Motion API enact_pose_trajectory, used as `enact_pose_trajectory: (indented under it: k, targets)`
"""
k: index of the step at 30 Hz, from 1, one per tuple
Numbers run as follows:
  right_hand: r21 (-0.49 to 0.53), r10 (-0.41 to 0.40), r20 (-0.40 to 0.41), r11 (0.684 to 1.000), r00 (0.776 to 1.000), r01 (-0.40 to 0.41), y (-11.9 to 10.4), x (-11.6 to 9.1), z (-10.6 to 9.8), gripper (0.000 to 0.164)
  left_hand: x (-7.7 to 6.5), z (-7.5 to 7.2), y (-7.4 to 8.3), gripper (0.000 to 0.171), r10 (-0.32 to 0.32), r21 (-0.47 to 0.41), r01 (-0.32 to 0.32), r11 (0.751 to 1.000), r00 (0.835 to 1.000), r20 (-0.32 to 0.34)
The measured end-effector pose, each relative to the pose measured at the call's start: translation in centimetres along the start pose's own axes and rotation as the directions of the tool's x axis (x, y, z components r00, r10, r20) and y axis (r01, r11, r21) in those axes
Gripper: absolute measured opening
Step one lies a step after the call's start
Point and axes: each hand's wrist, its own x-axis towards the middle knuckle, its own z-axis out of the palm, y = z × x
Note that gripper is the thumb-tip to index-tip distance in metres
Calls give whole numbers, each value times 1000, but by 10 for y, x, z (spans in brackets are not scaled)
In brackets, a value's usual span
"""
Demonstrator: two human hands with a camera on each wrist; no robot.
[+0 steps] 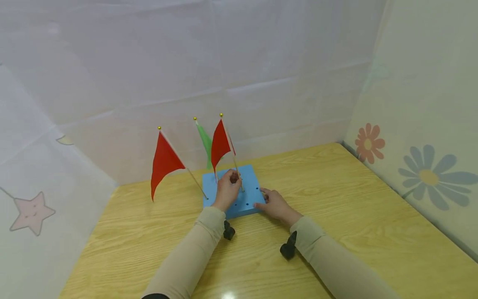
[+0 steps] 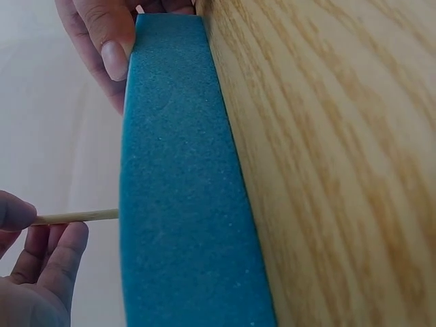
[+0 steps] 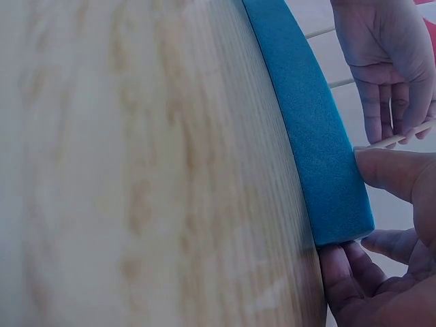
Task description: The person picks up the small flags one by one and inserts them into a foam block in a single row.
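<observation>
My left hand (image 1: 227,190) pinches the thin wooden stick (image 2: 82,216) of a red pennant flag (image 1: 220,143) between thumb and fingers. That stick's lower end meets the top of a light blue foam block (image 1: 251,176) with small dark holes. At the block's near right corner, my right hand (image 1: 277,204) grips the edge, its thumb on top and fingers against the side (image 3: 354,272). Another red flag (image 1: 164,162) leans left, its stick standing in the block's left edge. Behind them is a green flag (image 1: 203,139), its stick's foot hidden.
The block lies flat on a wood-grain table (image 1: 310,178). White sheeting (image 1: 261,62) hangs behind the table, and a flower-printed sheet (image 1: 425,104) runs along the right side. Black wrist cameras (image 1: 288,247) are strapped to both sleeves. Gold beads top the flag sticks.
</observation>
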Motion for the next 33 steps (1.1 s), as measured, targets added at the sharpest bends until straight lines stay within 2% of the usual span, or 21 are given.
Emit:
enact_pose_trajectory:
  k: [2,9,18,26,33]
  targets:
    - [6,2,-1,1000,1000,-2,-1,-1,0,69,0,1,0,15,-2,15,2,1000,1000,5]
    - [9,-3,-8,1000,1000,3,-1,-2,0,69,2,2,0,14,-26,-18,27,999,998,56]
    - [2,-8,-5,1000,1000,8,-2,-2,0,69,1,3,-2,15,-36,20,34,999,998,61]
    - [12,-3,1,1000,1000,3,-2,-2,0,70,2,1,-5,12,0,90,-9,996,994,106]
    - [23,-7,3,1000,1000,7,1,-2,1,70,1,1,-8,12,-1,105,-9,994,995,100]
